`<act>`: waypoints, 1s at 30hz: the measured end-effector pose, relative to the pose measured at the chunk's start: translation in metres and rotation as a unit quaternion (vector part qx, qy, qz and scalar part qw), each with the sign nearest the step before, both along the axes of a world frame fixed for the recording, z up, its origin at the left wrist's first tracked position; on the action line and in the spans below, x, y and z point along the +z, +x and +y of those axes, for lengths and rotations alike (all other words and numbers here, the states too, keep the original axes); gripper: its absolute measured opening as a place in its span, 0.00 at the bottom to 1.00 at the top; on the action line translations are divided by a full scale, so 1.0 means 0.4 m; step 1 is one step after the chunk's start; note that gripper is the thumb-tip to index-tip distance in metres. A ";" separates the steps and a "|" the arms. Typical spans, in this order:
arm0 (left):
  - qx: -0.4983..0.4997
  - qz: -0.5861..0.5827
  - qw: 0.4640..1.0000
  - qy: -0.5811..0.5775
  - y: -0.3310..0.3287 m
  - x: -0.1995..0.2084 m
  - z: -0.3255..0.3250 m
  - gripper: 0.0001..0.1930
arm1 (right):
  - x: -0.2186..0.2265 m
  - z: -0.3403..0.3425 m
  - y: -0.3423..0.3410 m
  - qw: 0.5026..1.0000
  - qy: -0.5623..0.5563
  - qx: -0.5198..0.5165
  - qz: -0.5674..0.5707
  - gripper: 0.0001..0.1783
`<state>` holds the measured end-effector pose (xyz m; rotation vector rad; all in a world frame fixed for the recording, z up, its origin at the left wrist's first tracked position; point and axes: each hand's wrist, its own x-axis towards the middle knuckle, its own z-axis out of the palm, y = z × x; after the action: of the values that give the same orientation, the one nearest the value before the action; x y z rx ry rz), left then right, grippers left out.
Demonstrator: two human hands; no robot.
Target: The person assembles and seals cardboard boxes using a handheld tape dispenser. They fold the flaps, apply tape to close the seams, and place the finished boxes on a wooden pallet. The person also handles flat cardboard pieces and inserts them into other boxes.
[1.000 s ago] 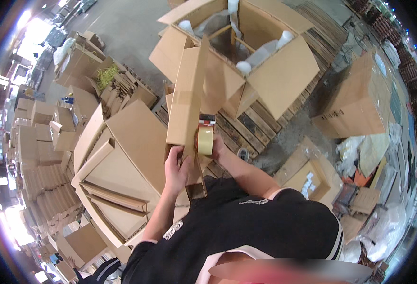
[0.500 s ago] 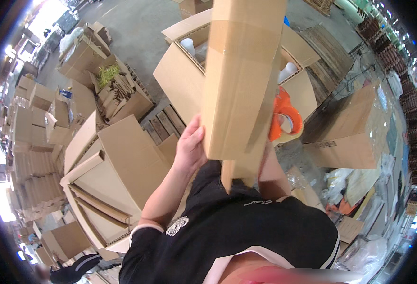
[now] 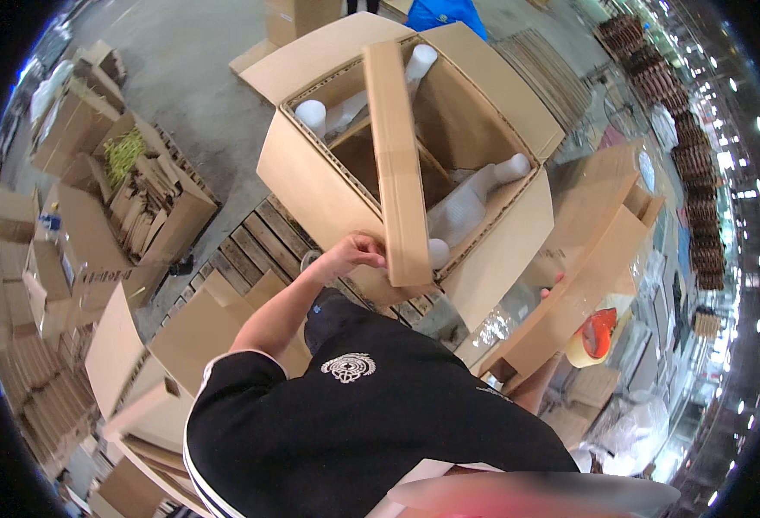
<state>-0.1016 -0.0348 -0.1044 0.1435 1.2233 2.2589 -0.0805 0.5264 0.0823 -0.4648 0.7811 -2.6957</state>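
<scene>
My left hand [image 3: 356, 255] is closed at the near end of a long narrow cardboard box [image 3: 404, 181]. That box lies slantwise across the top of a large open carton [image 3: 311, 177]. Inside the carton, white wrapped pieces [image 3: 466, 203] with rounded ends sit in the corners, around wooden-looking parts. On the right, my right hand [image 3: 554, 287] grips a second long cardboard box [image 3: 574, 272]; only fingertips show along its edge, and the rest is hidden behind it. Beside that box, close to my right forearm, is an orange tape dispenser [image 3: 598, 333]; what supports it cannot be seen.
Wooden slats of a pallet [image 3: 263, 237] show beneath the carton. To the left stands a box of cardboard scraps [image 3: 168, 211], and another open carton [image 3: 142, 401] sits low left. A blue bag [image 3: 445, 15] is behind. Plastic wrap [image 3: 630, 436] lies at lower right.
The two long boxes, held together before me earlier, are now apart: one lies over the open carton, the other has swung right with my right hand. The dispenser has moved right and down.
</scene>
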 end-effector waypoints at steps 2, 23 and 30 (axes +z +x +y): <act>-0.108 -0.007 0.990 0.091 -0.051 -0.001 -0.003 0.07 | -0.043 -0.064 0.009 0.992 0.050 -0.116 -0.001 0.46; -0.508 0.254 0.715 -0.407 -0.587 0.476 -0.076 0.27 | -0.141 -0.529 -0.082 0.805 0.297 -0.440 -0.265 0.25; -0.257 0.546 0.515 -0.609 -0.750 0.348 0.049 0.58 | -0.181 -0.490 -0.132 0.805 0.223 -0.464 -0.294 0.27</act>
<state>-0.4015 -0.0150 0.0348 1.2523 2.5581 0.1586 -0.1335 0.3305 0.0100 1.1022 1.6617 -2.9293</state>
